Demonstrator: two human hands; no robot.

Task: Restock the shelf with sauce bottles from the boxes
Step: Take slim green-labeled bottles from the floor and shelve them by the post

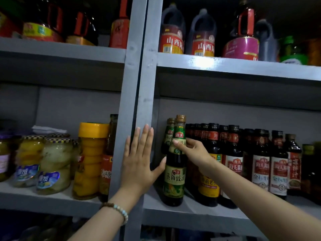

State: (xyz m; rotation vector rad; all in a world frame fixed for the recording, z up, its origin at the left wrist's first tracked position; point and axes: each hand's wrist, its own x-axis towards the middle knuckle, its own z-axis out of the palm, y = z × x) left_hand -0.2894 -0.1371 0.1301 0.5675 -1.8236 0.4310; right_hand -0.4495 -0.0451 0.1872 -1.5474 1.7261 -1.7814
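So the bottle point(174, 178) was already standing on the shelf point(173, 216), at the left end of the right bay, near the front edge, right up against the row of dark bottles point(260, 162) on its right. The right hand point(192, 150) had its fingers curled round the neck and shoulder, so I'd guess this one was just being nudged into place, not quite finished. The left hand point(139, 159) lay flat on the post point(139, 84), fingers straight and slightly apart, thumb tip touching the bottle's side. A twin point(168, 136) stood just behind it. No boxes in view, so no idea how many were left.

Bottle was dark glass, slim neck, brownish cap, glossy green label. Shelf and post were painted grey, a bit scuffed. The left bay held glass jars point(55, 162) of fruit.
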